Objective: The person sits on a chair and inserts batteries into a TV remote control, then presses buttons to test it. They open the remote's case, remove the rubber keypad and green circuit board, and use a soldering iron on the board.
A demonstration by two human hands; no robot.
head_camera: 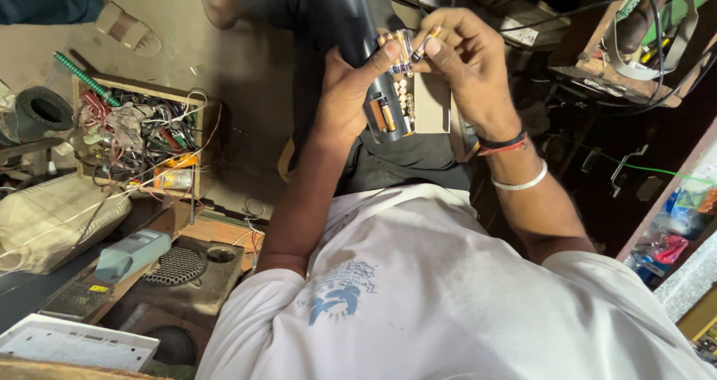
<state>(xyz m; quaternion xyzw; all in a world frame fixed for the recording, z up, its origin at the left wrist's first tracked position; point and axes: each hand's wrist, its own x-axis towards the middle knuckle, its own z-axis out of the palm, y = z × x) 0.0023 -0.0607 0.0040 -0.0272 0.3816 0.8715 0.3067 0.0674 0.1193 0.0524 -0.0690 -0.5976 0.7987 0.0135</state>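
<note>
My left hand [351, 88] grips a dark handheld device [385, 111] whose battery compartment is open, with a gold battery seated inside. Its thumb also pins a clear strip pack of small gold batteries [398, 51] against the device. My right hand [463, 55] pinches one small gold battery [426, 42] between thumb and fingertips, just right of the pack and above the compartment. A beige rectangular cover [432, 103] lies under the device, on my lap. The right wrist wears a black and red thread and a white bangle.
A wooden box [86, 88] full of tangled wires and tools sits on the floor at left. A grey-green meter [131, 253], a speaker grille [175, 266] and a white panel [75, 343] lie lower left. Another person's sandalled foot [127, 29] is at top left. Cluttered shelves with cables fill the right.
</note>
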